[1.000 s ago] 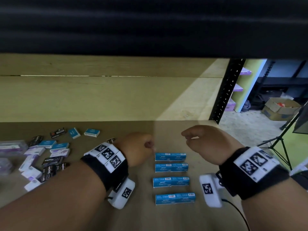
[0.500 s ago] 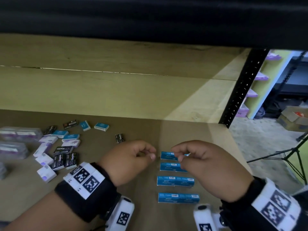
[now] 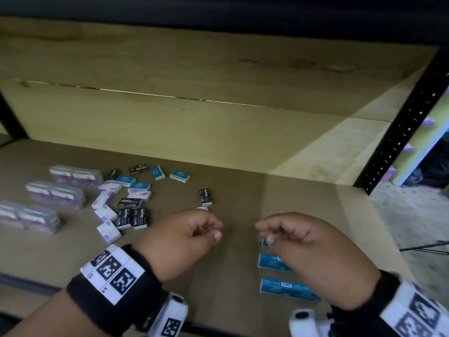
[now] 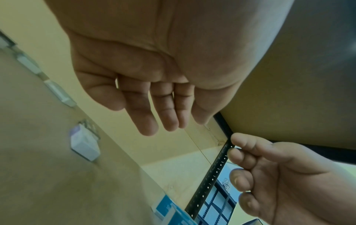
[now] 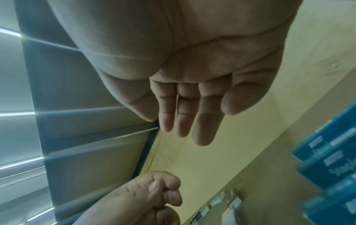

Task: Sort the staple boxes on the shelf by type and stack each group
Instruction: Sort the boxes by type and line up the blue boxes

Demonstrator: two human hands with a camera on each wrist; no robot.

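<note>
Long blue staple boxes (image 3: 289,289) lie in a column on the brown shelf (image 3: 230,276); my right hand (image 3: 266,232) hovers over the column's far end and hides part of it. My left hand (image 3: 213,229) hangs just left of it. Both hands are loosely curled and empty, as the left wrist view (image 4: 154,115) and the right wrist view (image 5: 185,115) show. A lone black staple box (image 3: 205,197) lies beyond the left hand. Further left is a loose pile of black boxes (image 3: 132,218), white-purple boxes (image 3: 107,215) and small teal boxes (image 3: 138,186).
Plastic-wrapped packs (image 3: 56,194) lie in a row at the far left. A wooden back wall (image 3: 194,132) closes the shelf behind. A black perforated upright (image 3: 398,132) marks the right end, and the floor lies beyond it.
Both hands moved forward over the far end of the blue column, came close together, then spread apart. The view turned left, bringing the mixed pile nearer the middle.
</note>
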